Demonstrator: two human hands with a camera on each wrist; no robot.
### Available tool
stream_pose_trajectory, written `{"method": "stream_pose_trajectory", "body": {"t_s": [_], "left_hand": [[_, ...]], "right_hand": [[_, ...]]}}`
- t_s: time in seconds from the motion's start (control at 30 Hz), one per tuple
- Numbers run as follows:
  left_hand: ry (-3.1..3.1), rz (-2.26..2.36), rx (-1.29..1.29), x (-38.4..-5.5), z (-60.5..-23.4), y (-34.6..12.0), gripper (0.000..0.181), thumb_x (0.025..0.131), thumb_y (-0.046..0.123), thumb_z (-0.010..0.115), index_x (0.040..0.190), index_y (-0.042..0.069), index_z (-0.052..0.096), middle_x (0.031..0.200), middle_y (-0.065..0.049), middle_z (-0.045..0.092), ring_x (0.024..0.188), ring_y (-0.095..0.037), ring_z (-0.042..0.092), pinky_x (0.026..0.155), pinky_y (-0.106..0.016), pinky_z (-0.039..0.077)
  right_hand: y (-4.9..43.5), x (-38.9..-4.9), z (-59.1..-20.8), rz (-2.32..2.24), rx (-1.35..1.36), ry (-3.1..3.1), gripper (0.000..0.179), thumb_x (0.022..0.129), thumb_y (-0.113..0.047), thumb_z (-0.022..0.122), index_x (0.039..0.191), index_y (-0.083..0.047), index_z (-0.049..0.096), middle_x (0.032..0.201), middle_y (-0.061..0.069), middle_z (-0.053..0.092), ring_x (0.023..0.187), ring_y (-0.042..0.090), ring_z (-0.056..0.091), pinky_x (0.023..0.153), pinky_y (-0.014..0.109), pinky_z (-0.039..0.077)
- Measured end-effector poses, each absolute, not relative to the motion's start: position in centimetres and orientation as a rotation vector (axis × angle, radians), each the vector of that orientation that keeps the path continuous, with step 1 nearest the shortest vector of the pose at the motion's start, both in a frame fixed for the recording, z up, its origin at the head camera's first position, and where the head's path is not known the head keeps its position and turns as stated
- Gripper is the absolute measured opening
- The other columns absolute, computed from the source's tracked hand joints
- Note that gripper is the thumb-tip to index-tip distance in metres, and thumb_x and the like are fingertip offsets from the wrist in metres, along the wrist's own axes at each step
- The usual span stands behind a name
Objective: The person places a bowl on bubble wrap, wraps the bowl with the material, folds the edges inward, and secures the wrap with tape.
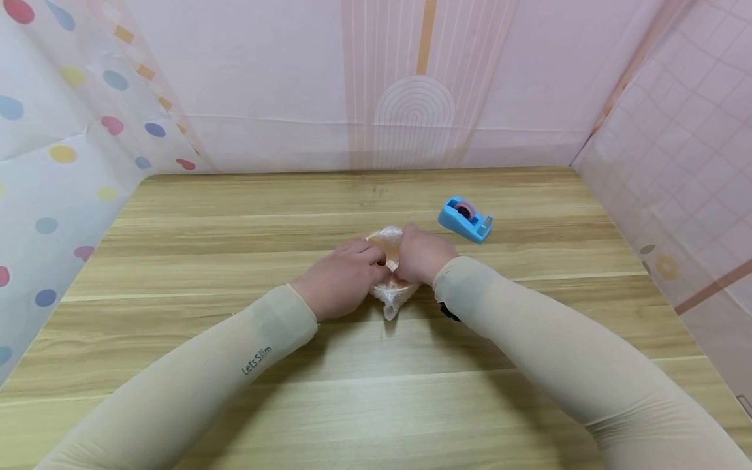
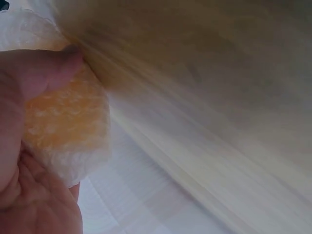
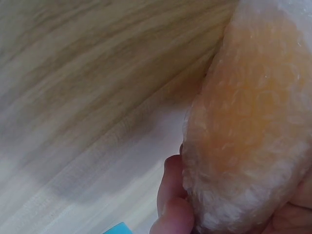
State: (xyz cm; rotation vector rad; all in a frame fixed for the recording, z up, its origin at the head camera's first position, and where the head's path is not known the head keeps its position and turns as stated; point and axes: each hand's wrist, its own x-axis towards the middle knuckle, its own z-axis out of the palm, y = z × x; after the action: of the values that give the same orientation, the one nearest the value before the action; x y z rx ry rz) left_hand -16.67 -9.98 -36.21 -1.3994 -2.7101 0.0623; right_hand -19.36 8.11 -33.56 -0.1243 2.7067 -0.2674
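Note:
Between both hands, near the middle of the wooden table, is an orange-yellow object wrapped in clear bubble wrap (image 1: 392,294). A loose tip of the wrap points towards the person. My left hand (image 1: 346,277) grips the bundle from the left, its thumb laid across the wrap in the left wrist view. From the other side my right hand (image 1: 424,253) holds it, with fingertips (image 3: 178,214) curled at the edge of the wrap. The orange content shows blurred through the bubbles (image 3: 253,107), and its exact kind is hidden.
A blue tape dispenser (image 1: 467,220) with a pinkish roll stands beyond the right hand. Patterned cloth or paper walls (image 1: 264,85) enclose the table (image 1: 376,398) at the back and sides. Both forearms wear cream sleeves (image 1: 194,385).

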Motion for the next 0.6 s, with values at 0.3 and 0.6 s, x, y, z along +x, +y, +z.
{"method": "stream_pose_trajectory", "body": {"t_s": [0.3, 0.6], "left_hand": [[-2.771, 0.148, -1.386, -16.55, -35.92, -9.67, 0.033, 0.097, 0.003, 0.064, 0.125, 0.017, 0.073, 0.129, 0.0, 0.072, 0.13, -0.027, 0.058, 0.127, -0.046, 0.036], [-2.82, 0.217, -1.361, -16.33, -35.58, -9.17, 0.03, 0.099, 0.011, 0.065, 0.128, 0.015, 0.072, 0.134, -0.002, 0.071, 0.136, -0.03, 0.055, 0.126, -0.047, 0.035]], "right_hand": [[8.06, -19.38, -33.61, -0.256, -0.117, 2.703, 0.067, 0.09, -0.034, 0.078, 0.137, -0.004, 0.043, 0.107, 0.014, 0.07, 0.085, 0.027, 0.068, 0.068, 0.036, 0.057], [8.21, -19.51, -33.73, -0.235, -0.144, 2.703, 0.078, 0.091, -0.036, 0.075, 0.149, -0.001, 0.037, 0.116, 0.016, 0.07, 0.089, 0.028, 0.068, 0.075, 0.04, 0.059]]}}
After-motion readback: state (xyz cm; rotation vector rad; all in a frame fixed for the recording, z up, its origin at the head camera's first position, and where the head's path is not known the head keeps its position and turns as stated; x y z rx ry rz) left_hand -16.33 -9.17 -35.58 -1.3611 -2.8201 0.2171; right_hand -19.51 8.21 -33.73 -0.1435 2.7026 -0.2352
